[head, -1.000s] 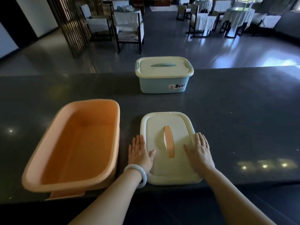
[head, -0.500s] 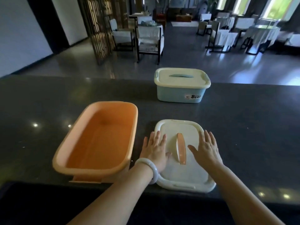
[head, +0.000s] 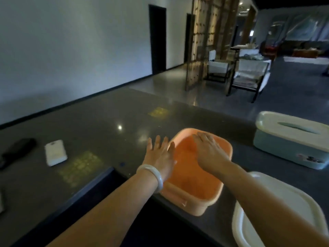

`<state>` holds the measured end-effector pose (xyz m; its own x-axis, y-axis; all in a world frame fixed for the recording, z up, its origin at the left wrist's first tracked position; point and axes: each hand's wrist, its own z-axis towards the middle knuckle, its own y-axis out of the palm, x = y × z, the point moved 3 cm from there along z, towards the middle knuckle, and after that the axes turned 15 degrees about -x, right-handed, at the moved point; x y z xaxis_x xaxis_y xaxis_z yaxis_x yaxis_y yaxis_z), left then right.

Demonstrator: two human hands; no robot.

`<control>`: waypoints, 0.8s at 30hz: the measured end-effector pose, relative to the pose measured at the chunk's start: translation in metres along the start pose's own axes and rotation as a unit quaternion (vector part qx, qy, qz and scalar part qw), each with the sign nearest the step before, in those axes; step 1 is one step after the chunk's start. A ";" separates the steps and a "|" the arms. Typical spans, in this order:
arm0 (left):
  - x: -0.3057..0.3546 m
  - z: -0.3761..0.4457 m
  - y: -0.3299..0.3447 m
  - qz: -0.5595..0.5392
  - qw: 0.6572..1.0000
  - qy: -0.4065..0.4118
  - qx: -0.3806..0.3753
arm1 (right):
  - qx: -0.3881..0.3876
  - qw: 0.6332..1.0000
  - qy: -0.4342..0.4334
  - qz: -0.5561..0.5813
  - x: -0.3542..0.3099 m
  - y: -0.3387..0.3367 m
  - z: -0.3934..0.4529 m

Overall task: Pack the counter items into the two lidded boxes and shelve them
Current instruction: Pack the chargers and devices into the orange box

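An open orange box (head: 199,189) stands on the dark counter (head: 110,125), with nothing visible inside. My left hand (head: 160,155) hovers flat over its left rim, fingers spread, a white bangle on the wrist. Over the box's far part hangs my right hand (head: 208,148), also flat and holding nothing. The box's white lid (head: 284,193) lies on the counter at the lower right, partly under my right forearm. A blue box (head: 288,150) with its white lid on stands at the right. Further left on the counter lie a white rectangular item (head: 55,155) and a black object (head: 17,150).
The counter's near edge (head: 99,180) makes a step inward left of the orange box. Beyond the counter are a wooden lattice screen (head: 204,41) and chairs (head: 249,75) on a glossy floor. A pale object shows at the far left edge (head: 1,202).
The view has swung left. Both hands left the white lid and moved left over the orange box. The white item and black object have come into view.
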<state>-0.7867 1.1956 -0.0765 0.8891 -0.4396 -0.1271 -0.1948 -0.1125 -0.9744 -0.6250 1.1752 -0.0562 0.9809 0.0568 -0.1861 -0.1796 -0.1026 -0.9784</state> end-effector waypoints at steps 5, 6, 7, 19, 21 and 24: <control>-0.092 -0.039 0.029 0.013 0.995 -0.103 -0.015 | -0.048 0.986 -0.136 -0.079 -0.118 0.022 0.042; -0.110 -0.049 0.036 0.007 0.992 -0.123 -0.026 | -0.057 0.982 -0.158 -0.088 -0.141 0.028 0.049; -0.131 -0.061 0.043 0.005 0.989 -0.145 -0.038 | -0.069 0.977 -0.180 -0.092 -0.165 0.035 0.056; -0.333 -0.180 0.104 -0.055 0.946 -0.301 -0.106 | -0.177 0.932 -0.313 -0.051 -0.373 0.106 0.112; -0.358 -0.195 0.120 -0.079 0.939 -0.320 -0.099 | -0.192 0.929 -0.315 -0.037 -0.397 0.117 0.120; -0.386 -0.212 0.149 -0.130 0.918 -0.359 -0.105 | -0.213 0.925 -0.314 -0.007 -0.426 0.138 0.128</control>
<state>-1.2466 1.1594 -0.1337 0.9459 0.3194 -0.0578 0.0549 -0.3330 -0.9413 -1.0770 1.2642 -0.1231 0.7227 0.6126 -0.3201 0.0095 -0.4719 -0.8816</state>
